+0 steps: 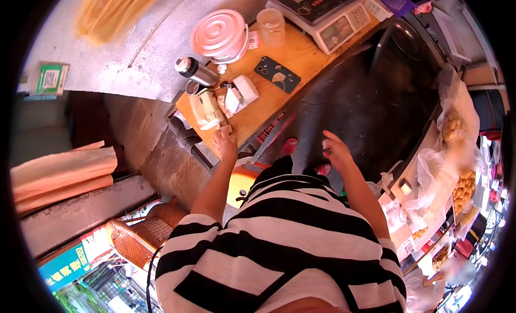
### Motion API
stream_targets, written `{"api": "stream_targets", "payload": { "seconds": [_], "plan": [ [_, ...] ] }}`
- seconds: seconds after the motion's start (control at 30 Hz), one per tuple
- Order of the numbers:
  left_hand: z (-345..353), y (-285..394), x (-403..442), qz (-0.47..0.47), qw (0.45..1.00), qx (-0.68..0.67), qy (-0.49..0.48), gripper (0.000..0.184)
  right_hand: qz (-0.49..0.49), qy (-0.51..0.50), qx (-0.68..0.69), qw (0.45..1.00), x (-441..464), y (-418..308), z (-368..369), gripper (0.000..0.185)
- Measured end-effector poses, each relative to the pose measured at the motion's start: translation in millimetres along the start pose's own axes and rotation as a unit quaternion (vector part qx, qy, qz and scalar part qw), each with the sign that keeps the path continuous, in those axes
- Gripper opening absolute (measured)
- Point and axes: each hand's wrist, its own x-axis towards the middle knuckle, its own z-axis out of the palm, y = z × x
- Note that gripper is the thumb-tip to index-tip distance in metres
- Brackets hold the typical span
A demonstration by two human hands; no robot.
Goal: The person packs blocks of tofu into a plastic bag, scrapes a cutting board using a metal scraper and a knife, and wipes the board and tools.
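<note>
My left hand (225, 144) is at the near left corner of a wooden table (252, 126), just below a soft pale packet (206, 109). Its fingers are bent together by a small crumpled light piece; what they hold is too small to make out. White boxes or paper packs (244, 90) lie beside the packet. Apart from the table, my right hand (337, 151) hangs over the dark floor with the index finger stretched out. A small pale spot shows at its fingers, and I cannot tell what it is.
A steel thermos (200, 73), a lidded pink bucket (219, 36), a clear plastic jar (271, 27), a phone (277, 75) and a weighing scale (336, 28) stand or lie on the table. A yellow stool (241, 186) is by my legs. Food trays (463, 192) line the right.
</note>
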Motion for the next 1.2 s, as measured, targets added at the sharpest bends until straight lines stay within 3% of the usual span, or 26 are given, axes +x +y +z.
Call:
{"api": "stream_targets", "payload": {
  "seconds": [0.1, 0.13, 0.23, 0.27, 0.33, 0.4, 0.5, 0.53, 0.63, 0.67, 0.77, 0.8, 0.87, 0.97, 1.0, 1.03, 1.07, 1.1, 1.17, 1.2],
  "plan": [
    [21.3, -39.3, 12.5, 0.024, 0.998, -0.046, -0.024, 0.020, -0.035, -0.114, 0.004, 0.993, 11.2, -5.2, 44.8, 0.028],
    [21.5, -40.7, 14.6, 0.018, 0.996, -0.081, 0.010, 0.013, -0.032, -0.129, -0.007, 0.991, 17.4, -4.1, 58.4, 0.031],
    [-7.1, -22.2, 12.2, -0.106, 0.971, -0.202, -0.067, 0.015, -0.014, -0.198, -0.025, 0.980, 41.1, 1.3, 102.9, 0.044],
    [-13.6, -17.7, 10.3, -0.132, 0.948, -0.278, -0.086, 0.018, -0.003, -0.237, -0.024, 0.971, 47.7, 2.8, 121.2, 0.051],
    [-24.9, -7.9, 4.1, -0.179, 0.879, -0.423, -0.123, 0.024, 0.013, -0.207, 0.035, 0.978, 13.7, -18.3, 180.0, 0.046],
    [-41.5, 12.8, -0.6, -0.202, 0.812, -0.526, -0.153, 0.024, -0.082, -0.230, -0.141, 0.960, -5.3, -32.2, 205.3, 0.049],
    [-67.6, 60.7, -1.7, -0.211, 0.718, -0.636, -0.189, 0.019, -0.075, -0.220, -0.190, 0.954, -8.5, -17.3, 217.2, 0.049],
    [-75.6, 73.7, -1.0, -0.211, 0.688, -0.665, -0.200, 0.017, -0.047, -0.332, -0.188, 0.923, -10.3, -21.4, 207.0, 0.045],
    [-87.4, 98.3, 6.5, -0.243, 0.634, -0.677, -0.283, 0.019, -0.166, -0.302, -0.178, 0.922, -18.4, -21.7, 179.9, 0.035],
    [-84.4, 104.7, 9.2, -0.225, 0.634, -0.662, -0.331, 0.018, -0.253, -0.262, -0.239, 0.900, -21.9, -28.5, 165.7, 0.029],
    [-80.0, 133.4, 20.2, -0.155, 0.630, -0.613, -0.452, 0.017, -0.306, -0.134, -0.183, 0.924, -34.4, -32.6, 126.5, 0.030],
    [-88.1, 149.8, 24.3, -0.126, 0.630, -0.600, -0.476, 0.016, -0.244, -0.093, -0.069, 0.963, -32.4, -31.3, 114.5, 0.029],
    [-92.4, 176.6, 26.1, -0.082, 0.657, -0.561, -0.497, 0.012, -0.234, -0.082, -0.014, 0.969, -40.0, -37.0, 85.6, 0.027],
    [-78.0, 202.3, 18.9, -0.039, 0.618, -0.603, -0.503, 0.011, -0.235, -0.008, 0.063, 0.970, -55.8, -42.3, 52.9, 0.023],
    [-71.4, 210.5, 17.0, -0.003, 0.657, -0.587, -0.473, 0.009, -0.236, 0.026, 0.090, 0.967, -63.5, -43.1, 44.8, 0.022],
    [-67.7, 224.8, 12.8, -0.022, 0.626, -0.624, -0.468, 0.009, -0.237, 0.060, 0.119, 0.962, -74.2, -45.8, 37.8, 0.020],
    [-65.3, 241.2, 5.6, -0.045, 0.594, -0.656, -0.463, 0.009, -0.259, -0.039, 0.256, 0.931, -88.6, -51.0, 27.7, 0.024],
    [-65.6, 257.5, -3.3, -0.069, 0.560, -0.688, -0.457, 0.010, -0.237, -0.106, 0.276, 0.925, -107.8, -61.8, 23.1, 0.028],
    [-64.1, 281.7, -24.1, -0.098, 0.338, -0.721, -0.597, 0.014, -0.200, -0.241, 0.307, 0.899, -137.8, -78.8, 20.3, 0.034],
    [-41.8, 282.2, -37.9, -0.104, 0.172, -0.726, -0.658, 0.016, -0.261, -0.199, 0.312, 0.892, -136.5, -79.6, 26.4, 0.044]
  ]
}}
